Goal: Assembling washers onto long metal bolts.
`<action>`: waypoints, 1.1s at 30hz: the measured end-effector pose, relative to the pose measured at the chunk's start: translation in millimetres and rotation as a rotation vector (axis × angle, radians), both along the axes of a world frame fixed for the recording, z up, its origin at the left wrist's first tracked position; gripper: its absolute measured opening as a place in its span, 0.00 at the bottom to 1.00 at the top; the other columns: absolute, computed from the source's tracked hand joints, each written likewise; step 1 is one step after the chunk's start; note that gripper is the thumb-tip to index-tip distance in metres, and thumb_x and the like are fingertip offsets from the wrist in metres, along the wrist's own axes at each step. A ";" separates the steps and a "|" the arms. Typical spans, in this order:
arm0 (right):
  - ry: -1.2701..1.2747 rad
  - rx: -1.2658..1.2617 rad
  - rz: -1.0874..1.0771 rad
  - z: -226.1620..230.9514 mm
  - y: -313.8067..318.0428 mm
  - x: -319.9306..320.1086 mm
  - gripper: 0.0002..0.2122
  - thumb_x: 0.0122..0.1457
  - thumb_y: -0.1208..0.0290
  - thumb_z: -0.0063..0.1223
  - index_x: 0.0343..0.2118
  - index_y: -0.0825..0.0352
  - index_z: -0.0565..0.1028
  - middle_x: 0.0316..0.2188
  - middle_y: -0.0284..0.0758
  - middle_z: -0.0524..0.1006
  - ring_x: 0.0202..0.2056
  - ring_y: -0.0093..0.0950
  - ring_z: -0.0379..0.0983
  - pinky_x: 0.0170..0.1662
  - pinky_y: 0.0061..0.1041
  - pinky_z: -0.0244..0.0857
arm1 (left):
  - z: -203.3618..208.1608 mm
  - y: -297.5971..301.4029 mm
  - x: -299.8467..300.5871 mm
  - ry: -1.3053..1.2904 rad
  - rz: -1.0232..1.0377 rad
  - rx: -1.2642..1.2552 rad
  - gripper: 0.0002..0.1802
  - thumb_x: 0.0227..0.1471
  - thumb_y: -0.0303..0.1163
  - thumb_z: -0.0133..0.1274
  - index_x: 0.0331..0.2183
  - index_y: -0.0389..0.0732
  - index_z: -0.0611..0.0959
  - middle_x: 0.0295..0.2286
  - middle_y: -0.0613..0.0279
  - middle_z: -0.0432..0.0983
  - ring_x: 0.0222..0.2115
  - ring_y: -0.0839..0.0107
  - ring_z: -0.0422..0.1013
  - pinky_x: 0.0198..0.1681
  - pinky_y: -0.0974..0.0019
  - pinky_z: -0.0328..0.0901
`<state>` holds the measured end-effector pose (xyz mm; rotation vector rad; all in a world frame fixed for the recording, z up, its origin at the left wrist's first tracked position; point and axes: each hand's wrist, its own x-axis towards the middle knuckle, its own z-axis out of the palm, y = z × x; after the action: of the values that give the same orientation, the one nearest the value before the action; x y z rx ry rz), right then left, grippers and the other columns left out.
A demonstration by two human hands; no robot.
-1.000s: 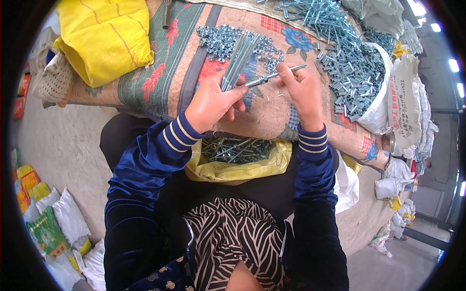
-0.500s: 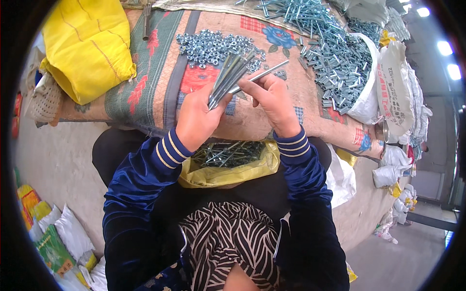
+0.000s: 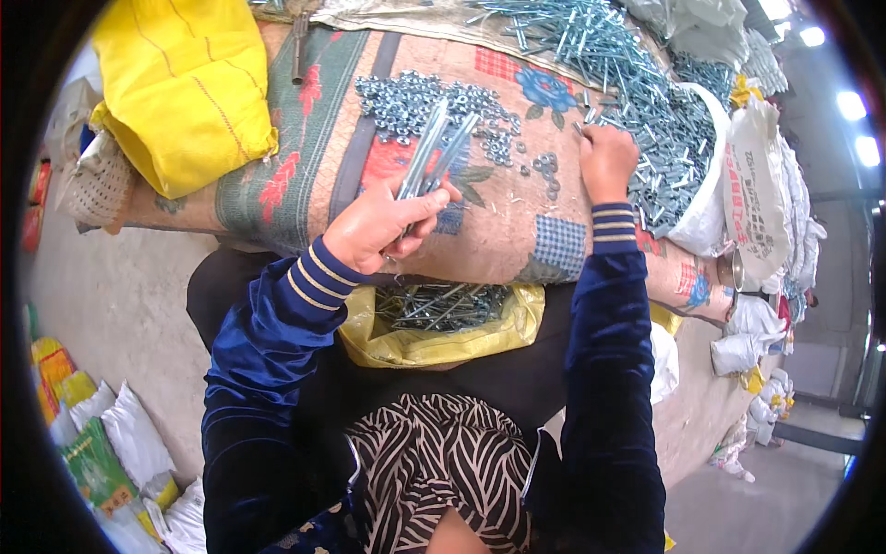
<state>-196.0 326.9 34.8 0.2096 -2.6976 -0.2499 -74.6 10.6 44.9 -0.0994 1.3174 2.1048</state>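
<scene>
My left hand (image 3: 392, 220) is closed round a bundle of long thin metal rods (image 3: 429, 152), which fan out at their upper ends. My right hand (image 3: 609, 162) is curled at the left edge of a heap of short metal sleeves (image 3: 660, 148); its fingers are bent and whatever they pinch is hidden. Beyond the bundle, many small metal nuts (image 3: 397, 100) lie spread on the patterned cloth, with a few stray ones (image 3: 546, 171) closer to my right hand. In my lap, a yellow sack (image 3: 443, 353) holds more long rods (image 3: 443, 305).
A white sack (image 3: 706, 208) backs the sleeves on the right. Above lies a pile of loose long rods (image 3: 563, 32). At the far left stands a yellow bag (image 3: 185, 102), near a dark metal tool (image 3: 300, 46). Filled bags (image 3: 138, 429) rest on the floor at left.
My right hand has left the rod it held beside the bundle and moved right to the sleeve heap. My left hand still holds the bundle, turned a little more upright.
</scene>
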 end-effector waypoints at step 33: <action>-0.037 -0.643 0.260 -28.3 -53.8 16.3 0.08 0.46 0.69 0.59 0.30 0.62 0.80 0.24 0.35 0.77 0.28 0.30 0.73 0.32 0.28 0.66 | 8.2 -1.8 -9.5 -0.065 0.207 0.058 0.14 0.54 0.39 0.53 0.35 0.37 0.77 0.21 0.69 0.70 0.18 0.84 0.65 0.11 0.83 0.51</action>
<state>-179.7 273.1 6.5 0.3605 -2.5924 0.6914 -84.1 8.8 53.1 -0.2880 1.2518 2.2908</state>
